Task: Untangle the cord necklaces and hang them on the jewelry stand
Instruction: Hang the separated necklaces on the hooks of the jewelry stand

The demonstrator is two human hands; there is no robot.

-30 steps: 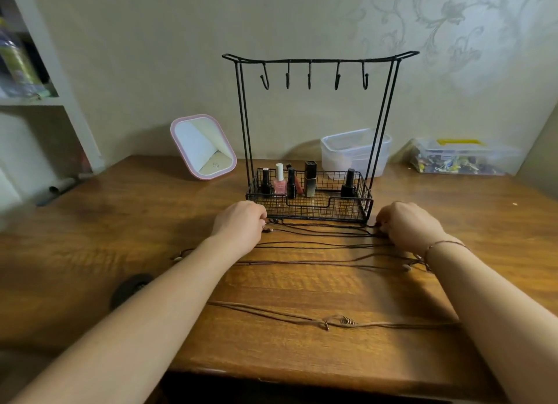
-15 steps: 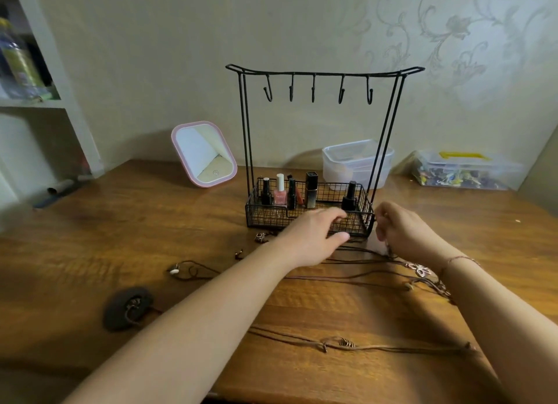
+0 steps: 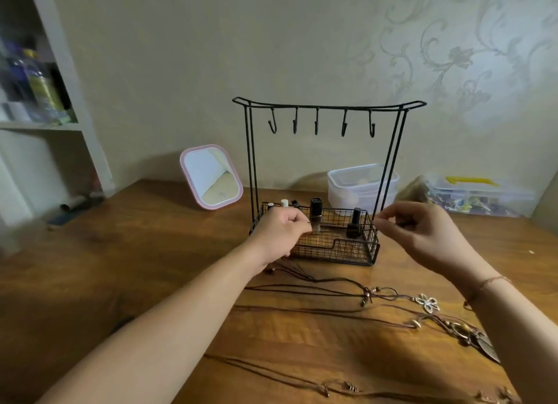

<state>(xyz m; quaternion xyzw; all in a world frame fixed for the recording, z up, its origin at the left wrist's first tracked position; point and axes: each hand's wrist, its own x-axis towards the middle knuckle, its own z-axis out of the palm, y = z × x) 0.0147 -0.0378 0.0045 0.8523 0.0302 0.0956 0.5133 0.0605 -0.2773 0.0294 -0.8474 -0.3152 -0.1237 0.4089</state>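
Note:
The black wire jewelry stand [image 3: 329, 106] stands at the table's back middle, its several hooks bare. My left hand [image 3: 282, 233] is raised in front of the stand's basket [image 3: 373, 248], fingers curled and pinching a thin dark cord. My right hand [image 3: 422, 233] is level with it at the basket's right corner, thumb and fingers pinched together, apparently on the same cord. Dark cord necklaces [image 3: 317, 285] trail from under my left hand across the table to a flower pendant [image 3: 426, 302] and a bronze pendant [image 3: 465, 332]. A lighter cord necklace [image 3: 332, 387] lies near the front edge.
Nail polish bottles [image 3: 315, 214] stand in the basket. A pink-framed mirror [image 3: 211, 177] leans left of the stand. A clear plastic tub [image 3: 362, 181] and a lidded box of small items [image 3: 480, 195] sit at the back right. A white shelf [image 3: 75, 101] rises at the left.
Both hands have lifted off the table and now pinch a cord in front of the basket. The necklaces and pendants have been dragged rightward across the table.

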